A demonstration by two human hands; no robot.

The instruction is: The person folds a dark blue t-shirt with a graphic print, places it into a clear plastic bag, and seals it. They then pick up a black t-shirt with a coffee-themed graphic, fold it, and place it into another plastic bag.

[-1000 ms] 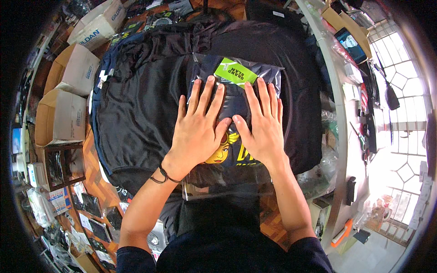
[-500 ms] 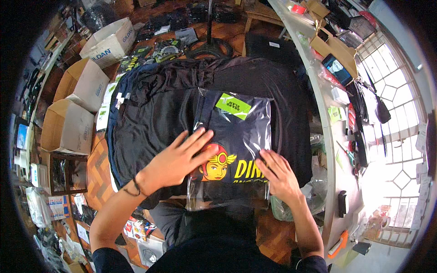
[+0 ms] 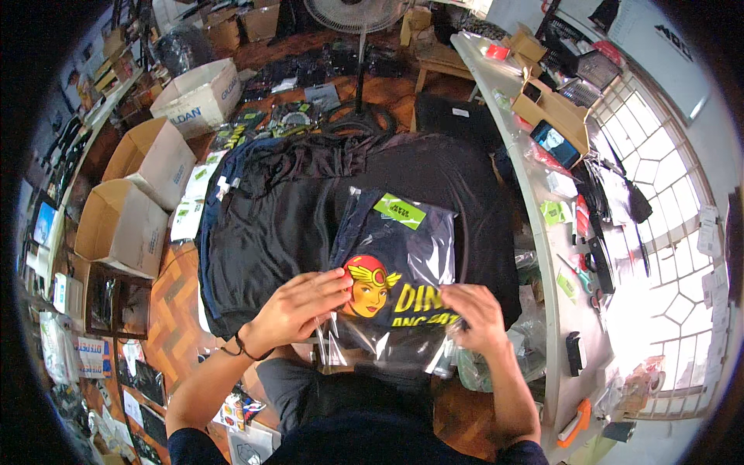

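Note:
A folded dark T-shirt (image 3: 403,240) lies in a clear plastic bag (image 3: 434,256) on a pile of black garments. Its print shows a red and yellow winged-helmet face and yellow lettering, and a green tag (image 3: 398,211) lies near its far end. At the bag's left edge, beside the printed face, my left hand (image 3: 304,308) has its fingers together, gripping the edge. My right hand (image 3: 476,316) curls round the right edge, next to the lettering. The bag's near end hangs as loose clear film over my lap. Both thumbs are mostly hidden.
Black garments (image 3: 271,225) cover the work surface. Open cardboard boxes (image 3: 124,225) stand at the left. Along the right runs a white counter (image 3: 535,232) with scissors (image 3: 577,271), a phone (image 3: 555,142) and an orange-handled tool (image 3: 574,422). A stand fan (image 3: 358,12) is at the back.
My hands have gone from lying spread on the bagged shirt to closing on its left and right edges. The bag sits slightly askew, and the head view has tilted up.

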